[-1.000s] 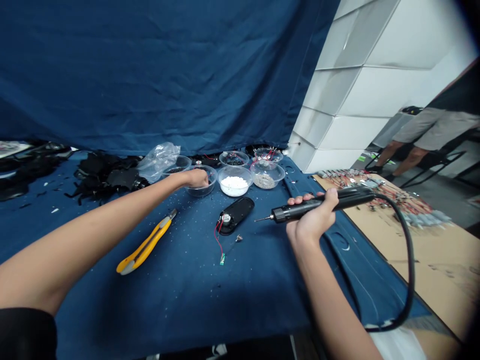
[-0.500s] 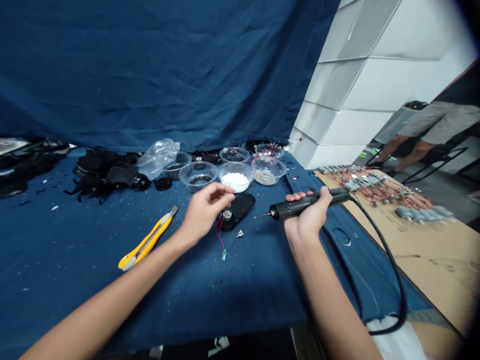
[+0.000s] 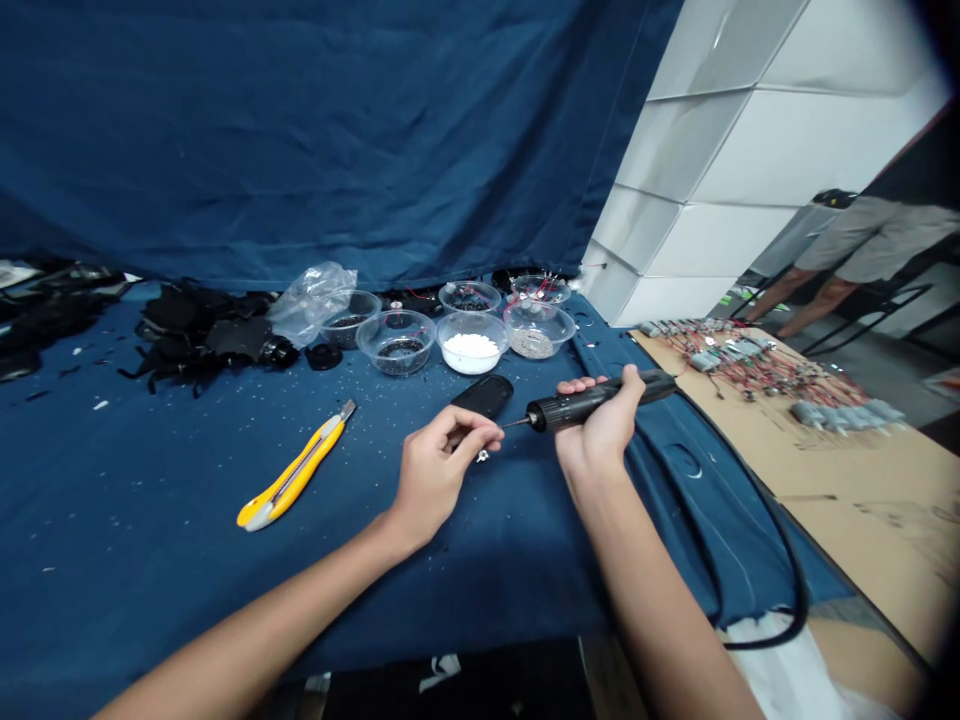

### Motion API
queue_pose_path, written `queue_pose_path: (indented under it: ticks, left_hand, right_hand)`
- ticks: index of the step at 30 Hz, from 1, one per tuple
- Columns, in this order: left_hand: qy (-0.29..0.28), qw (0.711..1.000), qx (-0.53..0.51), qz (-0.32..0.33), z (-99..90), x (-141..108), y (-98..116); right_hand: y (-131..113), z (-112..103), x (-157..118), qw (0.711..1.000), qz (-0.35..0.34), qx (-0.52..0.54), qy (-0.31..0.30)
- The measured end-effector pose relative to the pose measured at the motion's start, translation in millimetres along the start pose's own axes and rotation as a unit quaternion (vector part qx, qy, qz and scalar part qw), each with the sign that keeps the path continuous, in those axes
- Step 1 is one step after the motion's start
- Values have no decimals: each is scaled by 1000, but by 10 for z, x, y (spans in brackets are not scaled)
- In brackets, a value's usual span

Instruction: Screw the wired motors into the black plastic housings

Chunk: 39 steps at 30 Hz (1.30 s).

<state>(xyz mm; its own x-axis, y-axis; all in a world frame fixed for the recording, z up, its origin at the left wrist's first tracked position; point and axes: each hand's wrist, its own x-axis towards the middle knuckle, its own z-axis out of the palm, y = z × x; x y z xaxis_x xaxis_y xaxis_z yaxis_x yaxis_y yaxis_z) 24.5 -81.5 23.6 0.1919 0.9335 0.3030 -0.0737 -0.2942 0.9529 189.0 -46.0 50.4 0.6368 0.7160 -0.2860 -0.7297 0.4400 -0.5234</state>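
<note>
My right hand [image 3: 600, 425] is wrapped round a black corded electric screwdriver [image 3: 577, 405], its thin bit pointing left. At the tip of that bit, my left hand [image 3: 442, 465] is closed in a pinch; anything between its fingertips is too small to make out. Behind the left fingers lies a black oval casing [image 3: 487, 395], partly hidden by them. A small metallic piece [image 3: 482, 456] rests on the blue cloth just under the left fingertips.
Clear bowls hold white pieces [image 3: 471, 350], dark bits [image 3: 401, 355] and small grey parts [image 3: 532, 343]. A yellow cutter [image 3: 296, 475] lies left. Black scraps [image 3: 202, 330] and a plastic bag [image 3: 311, 300] sit behind. Wired motors [image 3: 847, 415] cover cardboard at right; a person stands beyond.
My left hand has moved down and right from near the bowls to the screwdriver's tip, now covering the red wires and part of the casing. The screwdriver has shifted slightly left and up.
</note>
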Motion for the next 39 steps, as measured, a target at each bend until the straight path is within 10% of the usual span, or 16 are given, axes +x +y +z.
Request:
queue_pose_path:
  ticks: [39]
  left_hand:
    - [29,992,120,9,85,-6,-79]
  right_hand:
    - [131,-12,14,999,7,-18,36]
